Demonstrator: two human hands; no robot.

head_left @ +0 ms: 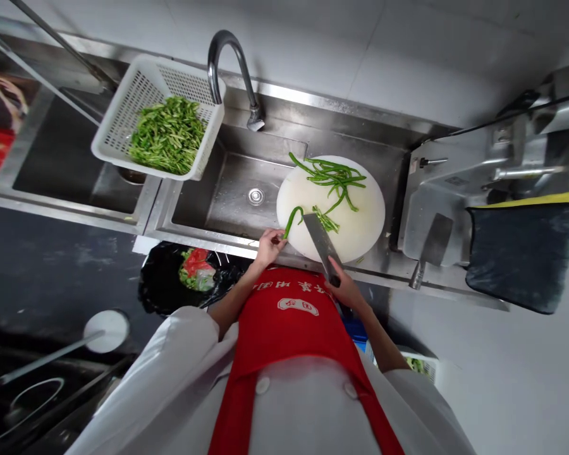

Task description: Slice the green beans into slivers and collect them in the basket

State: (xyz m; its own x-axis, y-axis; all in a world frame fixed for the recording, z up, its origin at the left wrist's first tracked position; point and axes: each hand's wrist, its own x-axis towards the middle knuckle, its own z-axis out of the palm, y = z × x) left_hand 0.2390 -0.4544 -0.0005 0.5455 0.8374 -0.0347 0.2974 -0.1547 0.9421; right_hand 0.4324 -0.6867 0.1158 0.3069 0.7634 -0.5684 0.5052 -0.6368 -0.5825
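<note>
My left hand (268, 246) pinches the stem end of a curved green pepper (291, 220) at the near left edge of the round white cutting board (360, 230). My right hand (345, 287) is closed round the handle of a cleaver (318, 237), whose blade lies flat over the board's near side, just right of the pepper. A pile of whole green peppers (334, 177) lies at the far side of the board. A small heap of cut green strips (326, 220) sits beside the blade.
The board rests over a steel sink (239, 189) with a curved tap (230, 69). A white basket (123, 107) of cut greens sits on the sink divider. A second cleaver (431, 243) lies on the right. A black waste bag (171, 284) is below left.
</note>
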